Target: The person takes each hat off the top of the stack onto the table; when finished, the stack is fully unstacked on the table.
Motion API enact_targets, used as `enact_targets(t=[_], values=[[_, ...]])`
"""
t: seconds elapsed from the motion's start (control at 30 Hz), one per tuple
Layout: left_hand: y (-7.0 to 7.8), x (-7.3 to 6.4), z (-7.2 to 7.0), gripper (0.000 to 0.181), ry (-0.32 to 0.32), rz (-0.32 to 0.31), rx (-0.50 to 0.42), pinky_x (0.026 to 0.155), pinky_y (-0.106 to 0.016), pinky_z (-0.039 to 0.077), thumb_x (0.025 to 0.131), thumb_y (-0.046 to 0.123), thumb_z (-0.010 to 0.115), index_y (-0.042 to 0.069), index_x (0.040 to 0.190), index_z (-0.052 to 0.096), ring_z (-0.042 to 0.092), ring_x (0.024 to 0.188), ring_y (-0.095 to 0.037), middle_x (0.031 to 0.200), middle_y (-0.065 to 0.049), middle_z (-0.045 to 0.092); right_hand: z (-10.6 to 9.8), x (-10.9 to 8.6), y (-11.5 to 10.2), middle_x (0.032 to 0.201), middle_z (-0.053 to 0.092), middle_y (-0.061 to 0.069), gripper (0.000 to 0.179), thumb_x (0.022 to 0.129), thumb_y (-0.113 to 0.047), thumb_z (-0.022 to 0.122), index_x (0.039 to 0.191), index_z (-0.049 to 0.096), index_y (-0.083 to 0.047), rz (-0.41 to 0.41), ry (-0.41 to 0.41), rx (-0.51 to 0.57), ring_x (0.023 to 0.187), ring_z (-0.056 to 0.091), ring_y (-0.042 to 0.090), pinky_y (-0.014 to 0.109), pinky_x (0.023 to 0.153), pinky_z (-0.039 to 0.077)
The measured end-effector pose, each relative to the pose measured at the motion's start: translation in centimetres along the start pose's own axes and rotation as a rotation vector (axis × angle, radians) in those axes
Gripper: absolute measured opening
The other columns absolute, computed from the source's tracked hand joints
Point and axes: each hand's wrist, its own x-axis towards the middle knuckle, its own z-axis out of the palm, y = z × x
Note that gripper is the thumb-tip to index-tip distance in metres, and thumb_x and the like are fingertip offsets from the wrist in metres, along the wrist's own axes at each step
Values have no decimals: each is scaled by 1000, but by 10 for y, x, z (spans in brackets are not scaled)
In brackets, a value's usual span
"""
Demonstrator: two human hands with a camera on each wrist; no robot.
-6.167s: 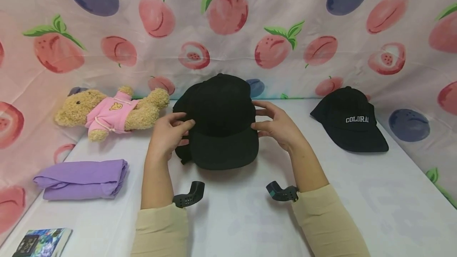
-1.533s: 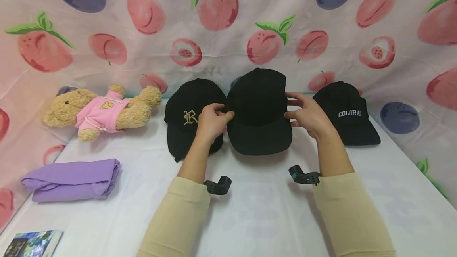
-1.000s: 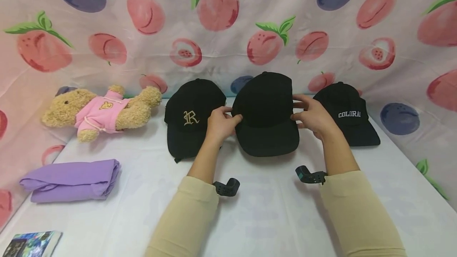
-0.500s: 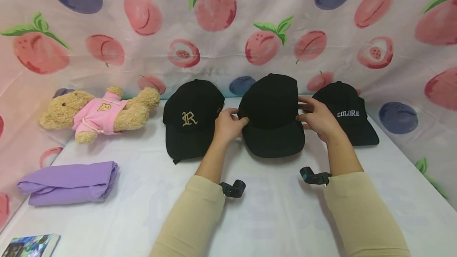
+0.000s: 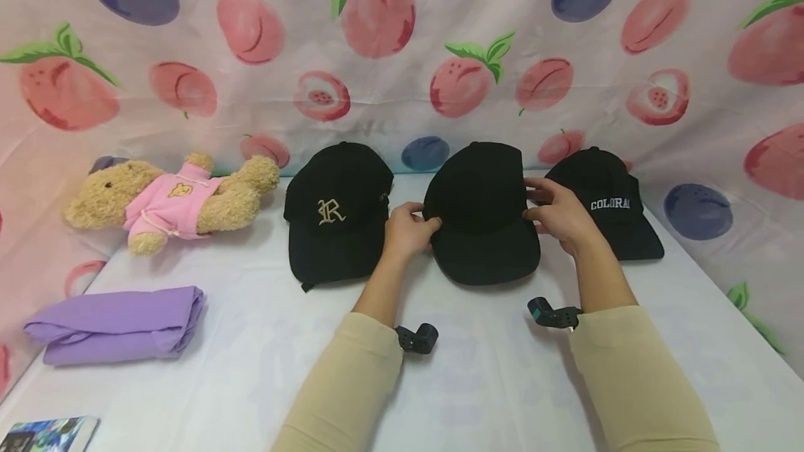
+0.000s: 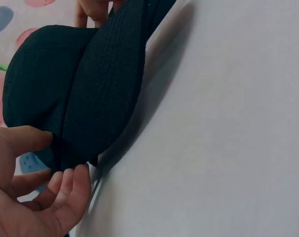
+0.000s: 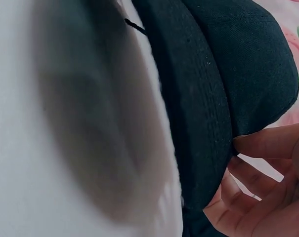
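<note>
A plain black cap (image 5: pixel 480 222) faces forward between my two hands, its brim toward me. My left hand (image 5: pixel 408 231) pinches its left side where crown meets brim; the left wrist view shows the thumb on the crown (image 6: pixel 43 84) and fingers under the brim edge. On the other side my right hand (image 5: pixel 561 216) pinches the cap the same way, as the right wrist view shows at the brim (image 7: pixel 189 98). The brim casts a shadow on the white table (image 5: pixel 465 368); whether the cap's back touches the table I cannot tell.
A black cap with a gold R (image 5: pixel 336 215) stands to the left, and a black cap lettered COLORA (image 5: pixel 606 204) to the right, partly behind my right hand. Farther left lie a teddy bear (image 5: pixel 176 201), a folded purple cloth (image 5: pixel 119 326) and a book (image 5: pixel 53 431). Fruit-print fabric (image 5: pixel 389 103) hangs behind.
Both hands have carried the plain cap from in front of the R cap rightward to between the other two caps. Over the last second it has shifted slightly right and lower.
</note>
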Motion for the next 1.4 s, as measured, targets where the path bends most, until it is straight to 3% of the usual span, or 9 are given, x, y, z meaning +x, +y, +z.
enact_targets(t=[0.33, 0.67, 0.83, 0.97, 1.07, 1.2, 1.27, 1.4], values=[[3, 2, 13, 47, -24, 10, 34, 60, -23, 52, 92, 18, 73, 3, 136, 64, 59, 46, -8, 99, -14, 76, -5, 0, 11, 164, 34, 26, 70, 100, 0, 49, 165, 24, -9, 20, 31, -38, 139, 41, 40, 53, 106, 47], [2, 5, 17, 50, -38, -8, 18, 59, -25, 56, 91, 17, 76, 3, 138, 63, 70, 56, -18, 103, -15, 76, -5, 2, 12, 163, 35, 27, 70, 100, 2, 48, 164, 24, -7, 24, 31, -41, 139, 41, 39, 48, 103, 49], [2, 7, 23, 51, -37, 2, 65, 63, -24, 55, 91, 17, 75, 1, 138, 62, 71, 58, -21, 102, -15, 76, -7, 4, 18, 162, 35, 28, 69, 100, 1, 47, 164, 24, -5, 40, 33, -62, 138, 41, 39, 43, 99, 51], [5, 9, 29, 51, -34, 9, 121, 79, -30, 59, 91, 18, 74, -1, 137, 62, 75, 83, -26, 106, -16, 76, -9, 6, 25, 162, 35, 29, 67, 99, 1, 46, 163, 25, -3, 50, 42, -87, 135, 42, 40, 39, 95, 50], [7, 9, 32, 51, -37, 8, 152, 89, -36, 58, 92, 19, 73, -2, 137, 62, 71, 102, -28, 110, -16, 75, -10, 7, 27, 160, 36, 29, 67, 99, 1, 44, 163, 25, -3, 62, 42, -107, 126, 47, 39, 33, 85, 51], [11, 8, 35, 51, -46, -2, 151, 92, -38, 58, 92, 18, 73, -3, 137, 62, 69, 108, -30, 115, -17, 73, -13, 9, 28, 158, 39, 29, 66, 99, 1, 44, 162, 27, -3, 70, 46, -123, 110, 51, 34, 27, 70, 50], [13, 9, 38, 51, -51, -6, 149, 91, -37, 58, 92, 17, 73, -3, 137, 61, 68, 108, -30, 117, -18, 72, -15, 10, 30, 158, 39, 29, 66, 99, 1, 44, 162, 27, -3, 78, 52, -124, 110, 51, 34, 29, 73, 49], [15, 10, 42, 52, -73, -46, 118, 80, -31, 60, 92, 15, 73, -2, 139, 60, 74, 97, -29, 122, -20, 70, -19, 11, 33, 161, 35, 29, 66, 101, -2, 45, 164, 24, -3, 97, 38, -118, 126, 47, 40, 43, 94, 50]])
